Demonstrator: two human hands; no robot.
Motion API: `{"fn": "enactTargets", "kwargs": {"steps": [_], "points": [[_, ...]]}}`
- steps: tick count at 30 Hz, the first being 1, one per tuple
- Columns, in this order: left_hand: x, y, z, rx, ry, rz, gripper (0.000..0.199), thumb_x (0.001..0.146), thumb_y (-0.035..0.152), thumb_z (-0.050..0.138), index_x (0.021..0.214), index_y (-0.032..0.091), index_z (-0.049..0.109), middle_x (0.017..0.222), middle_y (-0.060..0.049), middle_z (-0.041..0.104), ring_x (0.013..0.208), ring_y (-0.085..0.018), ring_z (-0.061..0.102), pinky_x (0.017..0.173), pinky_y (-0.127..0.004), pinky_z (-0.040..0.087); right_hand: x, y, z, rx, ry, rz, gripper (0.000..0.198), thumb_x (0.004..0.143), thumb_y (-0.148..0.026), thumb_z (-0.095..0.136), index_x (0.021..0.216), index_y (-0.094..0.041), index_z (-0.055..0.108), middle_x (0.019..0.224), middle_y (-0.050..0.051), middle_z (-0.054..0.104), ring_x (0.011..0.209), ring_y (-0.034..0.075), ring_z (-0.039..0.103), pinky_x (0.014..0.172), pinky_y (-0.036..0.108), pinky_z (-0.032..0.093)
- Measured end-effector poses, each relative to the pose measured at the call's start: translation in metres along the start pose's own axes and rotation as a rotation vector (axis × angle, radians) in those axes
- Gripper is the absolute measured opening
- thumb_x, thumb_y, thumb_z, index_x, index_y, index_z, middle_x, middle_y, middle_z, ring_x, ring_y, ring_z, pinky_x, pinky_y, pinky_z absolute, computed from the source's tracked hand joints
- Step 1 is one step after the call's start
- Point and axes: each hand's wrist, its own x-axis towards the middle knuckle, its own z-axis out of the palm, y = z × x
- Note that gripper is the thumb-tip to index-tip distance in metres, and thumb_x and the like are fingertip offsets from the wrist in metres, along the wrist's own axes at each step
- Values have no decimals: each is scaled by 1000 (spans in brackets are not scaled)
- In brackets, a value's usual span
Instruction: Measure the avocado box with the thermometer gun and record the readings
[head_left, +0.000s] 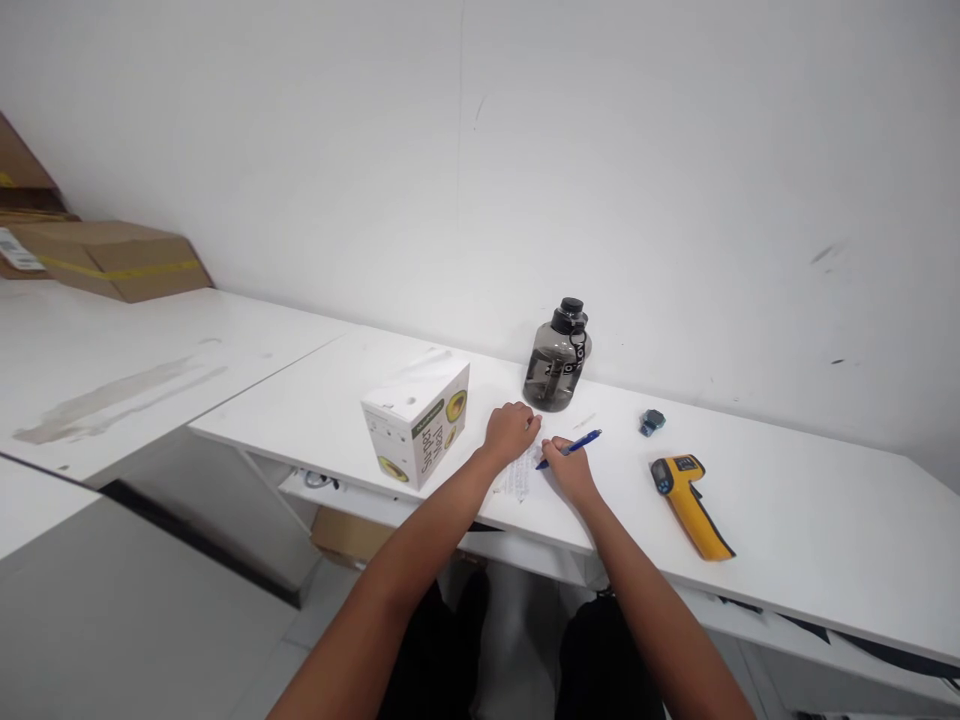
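My right hand [570, 468] pinches a blue pen [585, 440], its tip down at the right edge of a small sheet of paper [517, 480]. Lines of writing cover the paper, but they are too small to read. Resting at the paper's upper left is my left hand [512, 430], fingers loosely bent and holding nothing I can see. A white box [416, 425] with avocado pictures stands to its left. Just behind the hands is a dark, see-through water bottle [555, 365] with a black lid.
Right of my hands, a yellow and black infrared thermometer [694, 508] lies on the white desk [810, 500]. Behind it sits a small dark watch-like object [652, 421]. Cardboard boxes [120, 262] stand at the far left, against the wall. Another carton [349, 535] is under the desk.
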Motion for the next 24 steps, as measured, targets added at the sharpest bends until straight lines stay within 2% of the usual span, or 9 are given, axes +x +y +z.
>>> {"fn": "enactTargets", "kwargs": {"steps": [6, 24], "points": [[0, 2, -4, -17, -21, -7, 33, 97, 36, 42, 86, 20, 69, 100, -6, 70, 100, -21, 61, 85, -35, 42, -1, -3, -1, 60, 53, -5, 33, 74, -45, 53, 49, -23, 50, 53, -1, 52, 62, 17, 49, 64, 29, 40], [0, 0, -1, -10, -6, 3, 35, 97, 37, 41, 86, 20, 70, 99, -5, 71, 98, -21, 61, 84, -35, 43, 0, -1, 0, 49, 38, -19, 37, 76, -50, 54, 51, -23, 52, 51, -2, 50, 58, 17, 47, 61, 30, 40]]}}
